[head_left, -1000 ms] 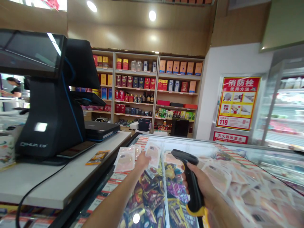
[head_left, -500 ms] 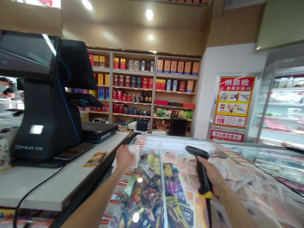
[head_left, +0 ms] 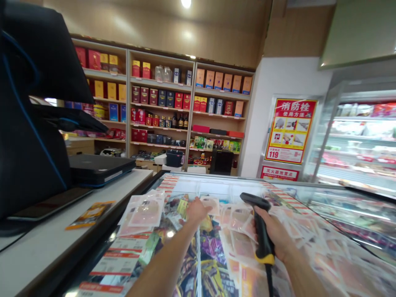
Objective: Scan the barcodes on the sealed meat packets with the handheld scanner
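My right hand (head_left: pixel 274 233) is wrapped round the grip of a black and yellow barcode scanner (head_left: pixel 262 231), its head tilted up and to the left. A cord hangs from the scanner's lower end. My left hand (head_left: pixel 197 211) is stretched out over the glass top, fingers apart, thumb pointing right beside a flat clear packet (head_left: pixel 211 203); whether it touches the packet I cannot tell. Left of that hand, several clear packets with pinkish contents lie in an overlapping pile (head_left: pixel 147 209). More such flat packets (head_left: pixel 239 218) lie near the scanner.
The glass top (head_left: pixel 185 185) covers colourful wrapped snacks (head_left: pixel 213 243). At left stand a white counter (head_left: pixel 40 255), an orange sachet (head_left: pixel 90 215) and a black checkout terminal (head_left: pixel 27 103). Price labels (head_left: pixel 113 264) line the glass. Shelves of boxes (head_left: pixel 161 99) stand behind.
My left hand has moved right from the left edge of the glass, leaving a packet on the pile there. The view has turned left-to-right slightly; my right hand still holds the scanner.
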### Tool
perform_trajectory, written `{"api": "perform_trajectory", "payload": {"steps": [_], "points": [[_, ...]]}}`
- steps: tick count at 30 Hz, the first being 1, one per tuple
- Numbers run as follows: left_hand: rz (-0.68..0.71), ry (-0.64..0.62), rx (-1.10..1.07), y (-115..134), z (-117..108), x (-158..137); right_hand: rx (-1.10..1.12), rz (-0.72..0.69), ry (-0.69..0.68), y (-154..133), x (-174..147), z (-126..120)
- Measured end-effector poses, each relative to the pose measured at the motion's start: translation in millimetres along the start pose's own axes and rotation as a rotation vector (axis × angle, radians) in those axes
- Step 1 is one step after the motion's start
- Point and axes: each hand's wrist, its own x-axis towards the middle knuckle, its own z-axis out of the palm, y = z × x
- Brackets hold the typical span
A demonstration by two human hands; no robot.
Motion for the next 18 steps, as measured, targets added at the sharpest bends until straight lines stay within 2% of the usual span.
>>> {"api": "perform_trajectory", "payload": {"steps": [4, 8, 13, 18], "points": [[0.003, -0.016, -0.016, 3.5, 7.2, 4.2, -0.033, 0.012, 0.036, -3.7, -3.3, 5.0], [-0.014, -0.091, -0.078, -8.2, 4.5, 11.2, -0.017, 0.016, 0.006, -3.0, -5.1, 8.6], [-0.036, -0.089, -0.187, -31.8, -16.0, 7.5, 0.012, 0.049, -0.098, 4.8, -13.9, 23.4], [-0.103, 0.024, -0.289, -54.1, -46.2, -5.7, 0.082, 0.059, -0.288, 12.6, -32.8, 56.4]]}}
